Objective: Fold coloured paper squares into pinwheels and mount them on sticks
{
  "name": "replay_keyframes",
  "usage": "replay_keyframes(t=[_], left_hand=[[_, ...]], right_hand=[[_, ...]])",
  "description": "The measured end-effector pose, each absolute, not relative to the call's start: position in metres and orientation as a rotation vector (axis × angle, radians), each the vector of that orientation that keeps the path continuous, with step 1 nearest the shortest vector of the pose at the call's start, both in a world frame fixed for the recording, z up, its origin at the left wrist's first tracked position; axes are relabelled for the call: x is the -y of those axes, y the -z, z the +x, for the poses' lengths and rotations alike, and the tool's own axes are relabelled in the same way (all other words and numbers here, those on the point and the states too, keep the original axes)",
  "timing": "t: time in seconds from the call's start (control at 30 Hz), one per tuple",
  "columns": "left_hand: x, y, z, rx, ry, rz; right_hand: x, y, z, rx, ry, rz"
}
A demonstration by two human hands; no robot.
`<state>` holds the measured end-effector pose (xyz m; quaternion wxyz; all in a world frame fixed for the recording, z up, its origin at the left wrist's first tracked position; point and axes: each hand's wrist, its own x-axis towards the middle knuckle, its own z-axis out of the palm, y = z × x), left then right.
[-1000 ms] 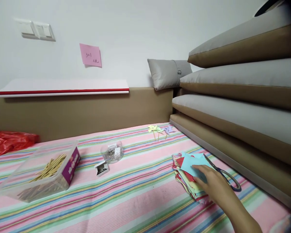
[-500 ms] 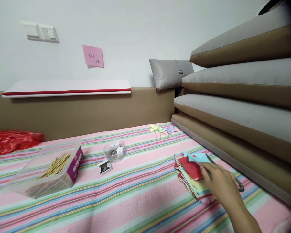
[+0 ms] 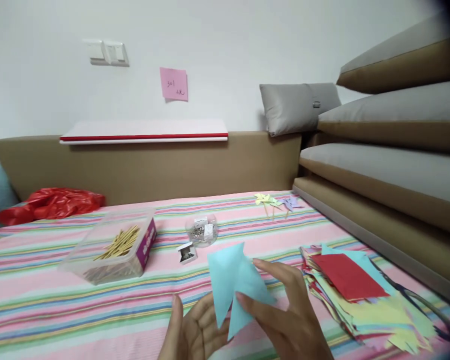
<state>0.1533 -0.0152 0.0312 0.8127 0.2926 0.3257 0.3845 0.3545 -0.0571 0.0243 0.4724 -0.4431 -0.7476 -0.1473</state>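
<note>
A light-blue paper square with slits cut in from its corners point(image 3: 225, 272) is pinched between the thumb and fingers of my right hand point(image 3: 290, 312). Below and to the left of it, my left hand point(image 3: 197, 332) is open, palm up, some fingers partly behind the paper. To the right lies a stack of coloured paper point(image 3: 382, 320), with a red sheet point(image 3: 348, 276) on top. Dark-handled scissors point(image 3: 427, 305) rest along the stack's right side.
A clear plastic box point(image 3: 147, 245) holds wooden sticks point(image 3: 122, 241). Near it are a small white box point(image 3: 187, 254) and a round clear container point(image 3: 203, 231) of small metal pieces. Paper pinwheels point(image 3: 263, 199) lie farther back. Stacked cushions point(image 3: 378, 160) border the right side.
My right hand has moved left from the paper stack, carrying the blue paper. My left hand has come into view. The camera has turned, shifting the scene.
</note>
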Motion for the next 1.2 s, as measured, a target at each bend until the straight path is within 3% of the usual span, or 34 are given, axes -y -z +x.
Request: replay_keyframes(t=[0.23,0.73,0.93,1.2], left_hand=[[0.017,-0.031,0.149,-0.786,-0.941,0.771],[0.008,-0.025,0.164,-0.993,-1.206,0.676],[0.016,-0.033,0.166,-0.913,-1.142,0.628],[0.014,-0.025,0.158,-1.025,-1.143,0.750]], right_hand=[[0.047,-0.010,0.349,1.954,0.199,-1.013],[0.045,0.003,0.336,1.878,0.296,-1.047],[0.050,0.010,0.321,1.645,0.137,-1.110],[0.053,0.001,0.324,1.754,0.112,-1.099]])
